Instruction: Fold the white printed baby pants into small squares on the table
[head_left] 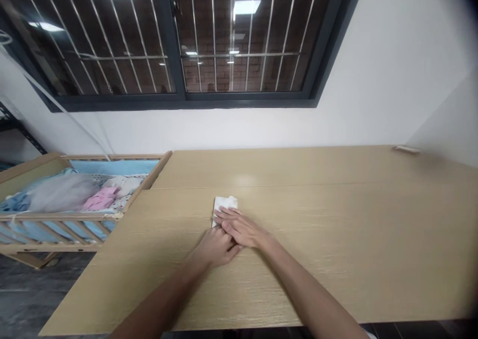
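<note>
My right hand [241,228] lies flat, palm down, its fingers straight and a little apart on a folded white cloth [224,202]; the material could equally be thick paper. My left hand [217,247] is just below, bent at the knuckles and overlapped by the right. Its fingertips are hidden, so I cannot tell whether it grips the cloth or only presses beside it.

Position: the cloth lies on the wooden tabletop [317,249], left of centre, on the near side of the seam that runs across the board. Its upper part shows beyond my fingers; the rest is covered.

Progress, as judged from this view: the cloth is folded, set down and under my right hand, so that much is done. How much of the surface has been dealt with I cannot establish. Pale streaks run across the board near my hands, but grain, moisture and reflected light look alike here. No boundary separates a finished part from an unfinished one. I would log the work as in hand, with completion undetermined.

Outstanding: a small pale object [406,150] sits at the far right corner by the wall, well apart from both hands; identity unclear. The crib [59,217], with bedding inside, stands beside the left edge, untouched by me.
</note>
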`<action>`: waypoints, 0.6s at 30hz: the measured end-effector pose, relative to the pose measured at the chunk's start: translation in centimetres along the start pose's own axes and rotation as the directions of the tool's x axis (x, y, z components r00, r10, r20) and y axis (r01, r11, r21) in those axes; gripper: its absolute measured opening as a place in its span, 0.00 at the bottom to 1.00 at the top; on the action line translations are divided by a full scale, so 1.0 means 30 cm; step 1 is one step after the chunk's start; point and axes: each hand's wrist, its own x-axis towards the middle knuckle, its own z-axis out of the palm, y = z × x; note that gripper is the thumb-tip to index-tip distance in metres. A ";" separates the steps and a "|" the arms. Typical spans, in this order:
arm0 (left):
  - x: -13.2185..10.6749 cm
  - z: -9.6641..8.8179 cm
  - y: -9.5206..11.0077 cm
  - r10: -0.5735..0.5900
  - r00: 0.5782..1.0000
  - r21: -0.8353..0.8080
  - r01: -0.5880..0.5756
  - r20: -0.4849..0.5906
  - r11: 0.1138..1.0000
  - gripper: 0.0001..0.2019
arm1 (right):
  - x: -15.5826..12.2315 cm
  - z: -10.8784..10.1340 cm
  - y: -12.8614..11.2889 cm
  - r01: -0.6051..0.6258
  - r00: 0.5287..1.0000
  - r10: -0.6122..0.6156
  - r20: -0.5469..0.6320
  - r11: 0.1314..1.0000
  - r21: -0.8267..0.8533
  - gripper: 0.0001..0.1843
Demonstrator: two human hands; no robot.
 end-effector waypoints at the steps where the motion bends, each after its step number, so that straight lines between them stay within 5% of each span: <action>1: -0.001 -0.001 0.002 -0.016 1.000 0.006 0.016 0.004 1.000 0.18 | 0.001 0.002 0.013 -0.012 1.000 0.012 0.010 1.000 0.003 0.24; 8: -0.008 0.002 -0.008 -0.059 0.998 0.045 0.060 -0.035 0.997 0.27 | 0.050 -0.019 0.141 -0.128 0.992 0.128 -0.016 0.991 -0.040 0.28; 14: -0.013 0.011 -0.020 -0.086 0.996 0.042 0.086 -0.020 0.995 0.30 | 0.056 -0.002 0.173 -0.171 0.985 0.169 -0.030 0.983 -0.068 0.32; 18: -0.005 0.004 -0.054 -0.099 0.992 -0.060 0.095 -0.072 0.994 0.25 | 0.041 0.013 0.187 -0.248 0.957 0.243 -0.160 0.969 -0.009 0.36</action>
